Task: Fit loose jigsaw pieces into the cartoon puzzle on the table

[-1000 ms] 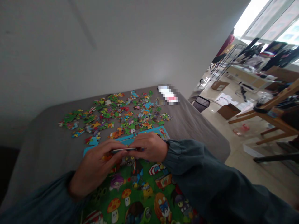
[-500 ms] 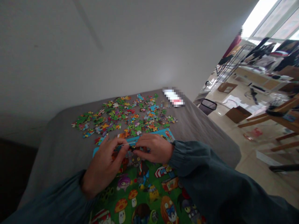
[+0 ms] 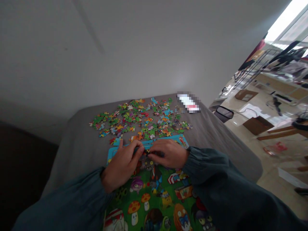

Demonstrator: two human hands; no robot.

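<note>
A colourful cartoon jigsaw board with a blue rim lies on the grey cloth in front of me. My left hand and my right hand meet fingertip to fingertip at the board's top edge. Between them they pinch a small dark puzzle piece, which is mostly hidden by the fingers and held low against the board. Several loose puzzle pieces are scattered just beyond the hands. Both arms wear dark teal sleeves.
The grey-covered table ends at a white wall behind and drops off on the right. A blurred white object lies at its far right corner. On the floor to the right stand a black bin, cardboard boxes and wooden furniture.
The view has swung, so everything sits further right in the picture. The piece, held edge-on between both hands a second ago, is now lower, down against the board's top edge.
</note>
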